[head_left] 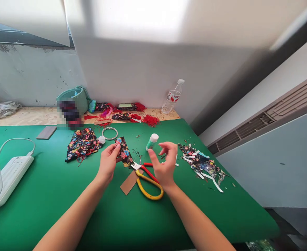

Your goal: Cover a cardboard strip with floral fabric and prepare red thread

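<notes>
A small rectangular piece of black floral fabric (124, 153) is pinched between the thumb and fingers of my left hand (108, 163). My right hand (166, 164) is open, its thumb and curled fingers apart with nothing between them. Just beyond it a white-capped green glue stick (152, 142) stands on the table; the thumb tip overlaps its base, and I cannot tell whether they touch. Below the hands lie scissors (150, 181) with one red and one yellow handle, partly hidden by my right hand. Their handles cross over a brown rectangular card (128, 183).
Fabric and paper scraps (202, 162) lie at the right. At the left are folded floral cloth (82, 144), a metal ring (109, 133), a small white cap (101, 139) and a power strip (10, 176). Red-tasselled floral pieces (122, 116) and a plastic bottle (172, 99) line the back.
</notes>
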Demonstrator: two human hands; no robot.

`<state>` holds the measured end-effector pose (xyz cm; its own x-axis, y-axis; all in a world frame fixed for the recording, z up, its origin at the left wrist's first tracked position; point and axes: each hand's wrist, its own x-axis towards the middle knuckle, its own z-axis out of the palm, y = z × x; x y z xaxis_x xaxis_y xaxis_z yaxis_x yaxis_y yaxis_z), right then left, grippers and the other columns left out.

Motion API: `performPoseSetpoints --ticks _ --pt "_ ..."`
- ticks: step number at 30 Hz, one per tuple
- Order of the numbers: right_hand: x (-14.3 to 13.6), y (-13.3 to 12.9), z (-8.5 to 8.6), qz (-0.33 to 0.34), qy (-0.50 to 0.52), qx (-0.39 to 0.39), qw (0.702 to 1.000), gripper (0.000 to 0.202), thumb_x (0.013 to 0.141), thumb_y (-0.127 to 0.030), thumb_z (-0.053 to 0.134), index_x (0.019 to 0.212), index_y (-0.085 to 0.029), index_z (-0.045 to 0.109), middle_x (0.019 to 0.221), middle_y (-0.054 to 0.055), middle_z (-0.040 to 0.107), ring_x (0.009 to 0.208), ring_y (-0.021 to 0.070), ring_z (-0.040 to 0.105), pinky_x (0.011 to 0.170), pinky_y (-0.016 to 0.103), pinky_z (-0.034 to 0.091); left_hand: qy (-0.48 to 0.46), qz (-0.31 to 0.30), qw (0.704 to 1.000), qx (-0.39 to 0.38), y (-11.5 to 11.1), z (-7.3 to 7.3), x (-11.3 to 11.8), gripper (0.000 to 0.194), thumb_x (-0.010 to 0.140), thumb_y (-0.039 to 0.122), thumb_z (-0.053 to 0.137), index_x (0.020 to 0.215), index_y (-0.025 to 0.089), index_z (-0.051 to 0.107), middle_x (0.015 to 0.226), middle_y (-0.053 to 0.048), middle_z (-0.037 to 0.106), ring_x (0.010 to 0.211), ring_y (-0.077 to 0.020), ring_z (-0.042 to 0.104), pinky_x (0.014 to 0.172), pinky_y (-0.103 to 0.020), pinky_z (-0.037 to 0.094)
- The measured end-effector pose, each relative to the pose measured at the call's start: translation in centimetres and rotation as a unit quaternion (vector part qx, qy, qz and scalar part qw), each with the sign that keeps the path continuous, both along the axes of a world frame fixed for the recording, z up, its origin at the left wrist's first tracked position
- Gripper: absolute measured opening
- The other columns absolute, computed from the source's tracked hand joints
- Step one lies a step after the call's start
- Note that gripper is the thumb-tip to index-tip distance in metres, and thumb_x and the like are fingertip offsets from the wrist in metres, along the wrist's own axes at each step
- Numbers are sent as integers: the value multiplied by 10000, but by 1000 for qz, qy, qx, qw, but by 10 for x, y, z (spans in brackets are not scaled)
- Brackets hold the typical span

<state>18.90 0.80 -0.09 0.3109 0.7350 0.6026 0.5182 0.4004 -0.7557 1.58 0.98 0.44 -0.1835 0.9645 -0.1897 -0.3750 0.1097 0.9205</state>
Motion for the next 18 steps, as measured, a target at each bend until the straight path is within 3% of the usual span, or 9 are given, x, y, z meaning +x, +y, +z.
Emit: performPoseSetpoints --ticks 2,5,8,10,14,18 --pt "11 14 -7 -54 -7 23 998 481 714 -406 692 1094 -192 488 1056 91 486 838 184 511 733 351 470 -2 3 1000 -1 1 -2 -1 420 557 477 783 757 137 640 652 18 582 565 -81 536 537 -192 484" --pt "25 38 -28 -11 -31 -57 998 681 627 -439 746 1176 -160 458 1108 133 510 960 239 541 795 404 487 -7 4 1000 -7 1 -3 -1 418 554 464 790 767 134 646 651 18 579 561 -79 533 537 -193 482" --pt "31 54 -49 40 -50 -131 989 532 643 -434 719 1057 -148 546 1041 129 567 913 243 588 760 402 511 -11 2 1000 -11 0 -3 -1 407 566 454 786 784 138 653 649 20 580 565 -81 536 543 -195 480" --pt "33 59 -54 65 -64 -164 982 363 699 -405 667 944 -148 593 929 103 613 806 226 615 722 392 515 -10 2 1000 -9 0 -3 -1 406 566 456 786 781 139 652 654 20 585 568 -83 539 543 -195 477" --pt "28 75 -42 63 -83 -162 981 232 737 -342 629 864 -149 616 833 93 654 760 226 627 719 379 501 -10 7 1000 -14 1 -3 -2 420 560 468 783 780 139 642 662 17 590 567 -84 544 536 -193 473" --pt "3 108 -26 136 -131 -162 968 211 733 -256 637 923 -167 618 895 80 678 793 211 625 752 357 486 2 5 1000 -6 1 0 -1 437 544 479 785 781 141 643 674 14 596 576 -90 548 527 -194 474"
